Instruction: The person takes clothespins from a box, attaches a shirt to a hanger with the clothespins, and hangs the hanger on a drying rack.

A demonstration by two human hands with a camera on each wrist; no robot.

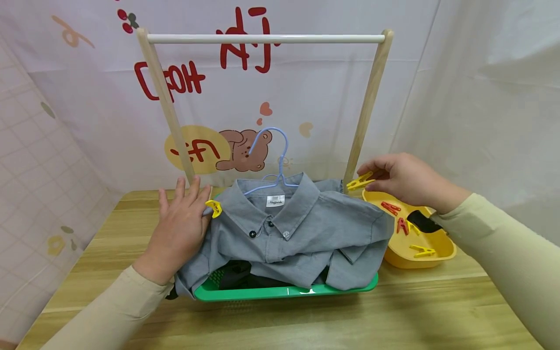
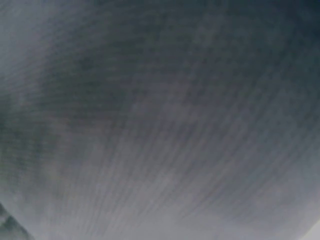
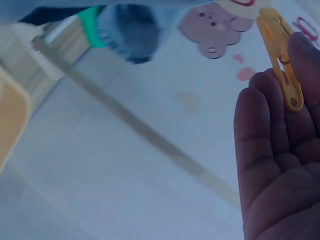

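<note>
A grey button-up shirt (image 1: 288, 233) lies spread over a green basket (image 1: 284, 293), with a light blue hanger (image 1: 282, 165) in its collar. On the shirt's left-side shoulder sits a yellow clothespin (image 1: 214, 208). Right beside that clothespin my left hand (image 1: 177, 231) rests on the shirt, fingers extended and thumb hidden. Grey fabric, blurred, fills the left wrist view. Above the yellow bin, my right hand (image 1: 400, 180) pinches another yellow clothespin (image 3: 281, 57) between thumb and fingers, close to the shirt's other shoulder.
A wooden rack (image 1: 375, 92) with a white top bar (image 1: 267, 39) stands behind the basket. To the right, a yellow bin (image 1: 402, 260) holds red and yellow clothespins. Dark cloth (image 1: 240, 277) shows inside the basket. A printed curtain (image 1: 332, 87) hangs at the back.
</note>
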